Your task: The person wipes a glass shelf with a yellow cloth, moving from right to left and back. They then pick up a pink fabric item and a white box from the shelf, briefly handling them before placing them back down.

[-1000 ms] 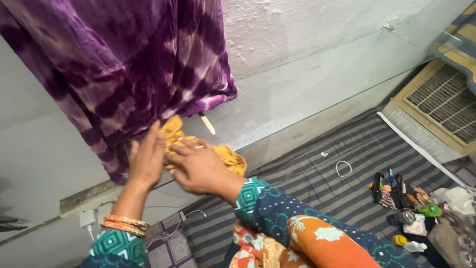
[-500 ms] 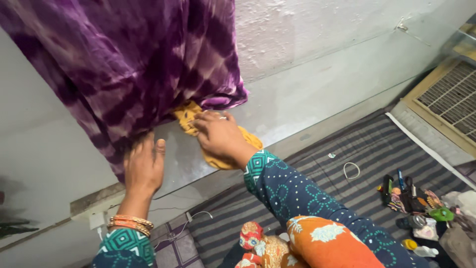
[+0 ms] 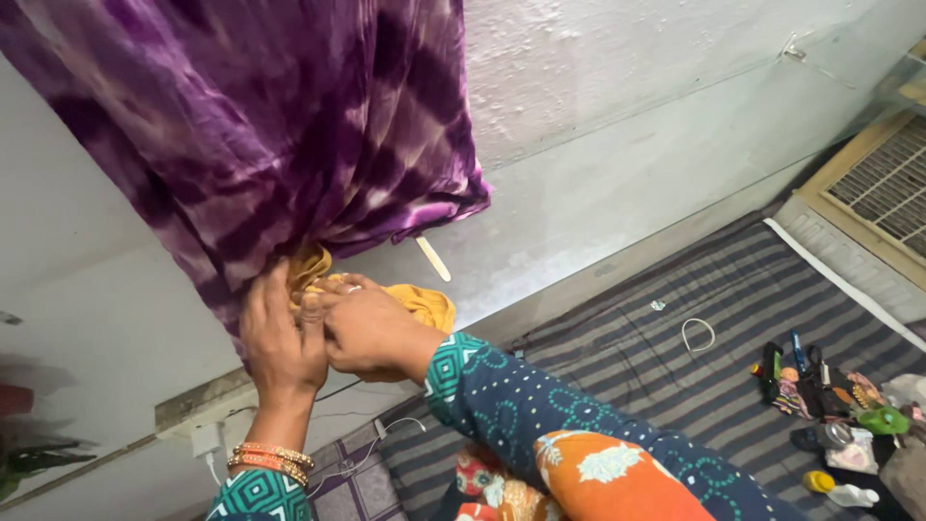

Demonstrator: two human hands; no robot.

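Against the pale wall [image 3: 617,174], beneath the hanging purple tie-dyed cloth [image 3: 289,145], a bunched mustard-yellow cloth [image 3: 420,301] is held by both hands. The left hand [image 3: 280,342] is closed around the bundle's left end, where it meets the purple hem; the right hand [image 3: 371,333] is curled over its middle in a firm grip. For the gathering to be done well, the yellow fabric would best be kept clear of the purple folds and pinched evenly. A striped mattress [image 3: 675,386] lies below, with small items [image 3: 820,396] scattered on it.
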